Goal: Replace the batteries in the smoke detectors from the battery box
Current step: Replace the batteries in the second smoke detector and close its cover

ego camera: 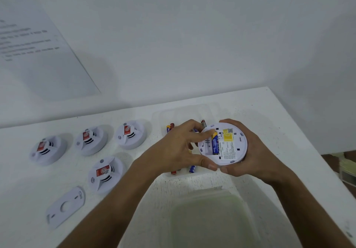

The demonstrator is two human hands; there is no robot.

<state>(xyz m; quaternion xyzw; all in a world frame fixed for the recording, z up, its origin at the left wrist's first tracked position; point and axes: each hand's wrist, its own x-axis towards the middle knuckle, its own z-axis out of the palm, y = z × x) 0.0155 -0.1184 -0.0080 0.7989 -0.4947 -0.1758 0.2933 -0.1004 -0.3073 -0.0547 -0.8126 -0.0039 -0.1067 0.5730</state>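
Right hand point(248, 151) grip: closed round rim of round white plastic smoke detector point(224, 144), held back-up above clear battery box point(185, 113) near tabletop point(269, 117) far right corner. Left hand point(179, 149) grip: fingertip presses blue cylindrical battery point(215, 144), thumb braces rim. Likely light, rigid, smooth; hold by rim.

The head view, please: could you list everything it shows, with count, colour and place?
Detectors on table: four, white with red stickers, left, face up.
Held detector: one, white, back up, yellow label, above the tray.
Blue battery: one, seated in the held detector's bay.
Tray: one, clear, behind the hands; loose batteries inside, blue and red, count unclear.
Cover plate: one, white, front left.
Tub: one, translucent, front centre.
Paper: one, printed, on the wall, left.
Table: one, white.
Left hand: fingertips at the battery.
Right hand: cradling the held detector.
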